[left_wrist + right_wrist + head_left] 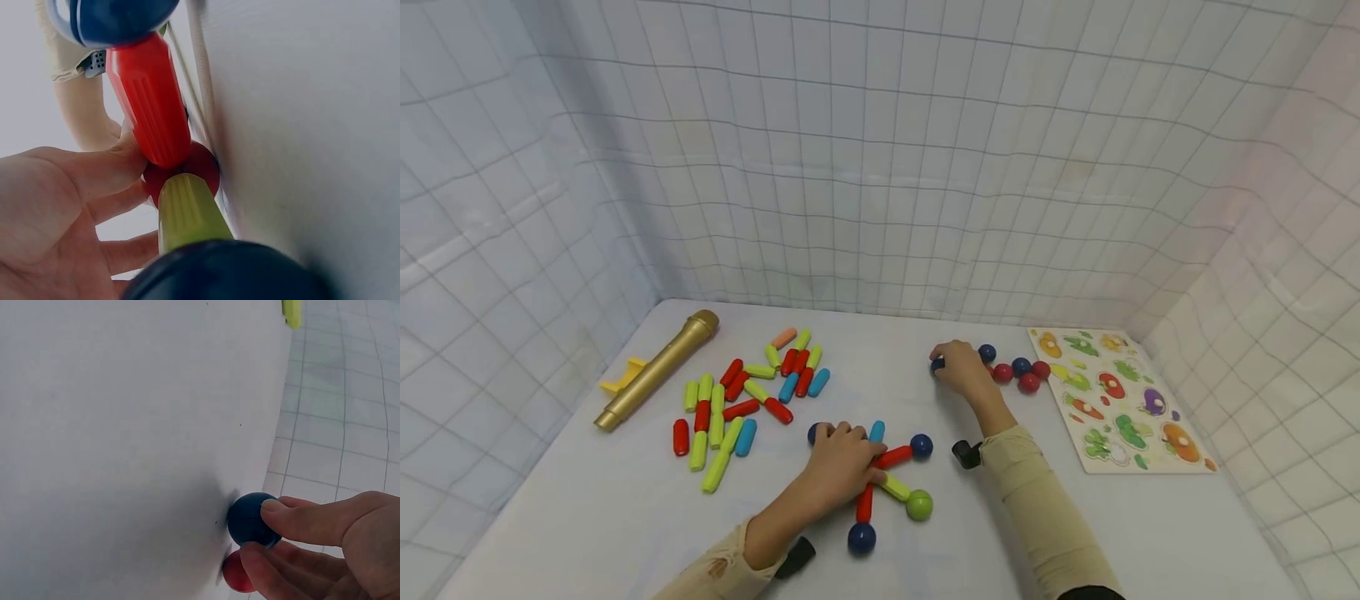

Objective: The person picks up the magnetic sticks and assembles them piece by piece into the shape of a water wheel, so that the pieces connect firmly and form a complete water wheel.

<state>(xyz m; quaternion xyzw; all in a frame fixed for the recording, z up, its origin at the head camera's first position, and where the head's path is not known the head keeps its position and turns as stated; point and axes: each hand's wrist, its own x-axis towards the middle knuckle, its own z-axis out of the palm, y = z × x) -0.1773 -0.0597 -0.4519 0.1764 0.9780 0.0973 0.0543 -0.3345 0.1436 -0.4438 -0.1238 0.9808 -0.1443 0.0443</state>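
My left hand [838, 468] holds the middle of a star-shaped build of magnetic sticks and balls on the table. In the left wrist view, its fingers and thumb are around a red ball [207, 167] at the hub. A red stick [152, 103] and a yellow-green stick [189, 209] meet there. Blue balls [862, 539] and a green ball [919, 505] cap the outer ends; a blue stick [877, 431] points away. Farther back, my right hand [962, 367] pinches a loose blue ball [250, 519] between thumb and fingers. A red ball [237, 572] sits close beside it.
More red balls [1002, 373] and blue balls [1021, 367] lie right of my right hand. A vegetable puzzle board [1097, 458] is at the right. On the left are several loose sticks [722, 454] and a gold toy microphone [658, 371]. Checked cloth [880, 167] surrounds the table.
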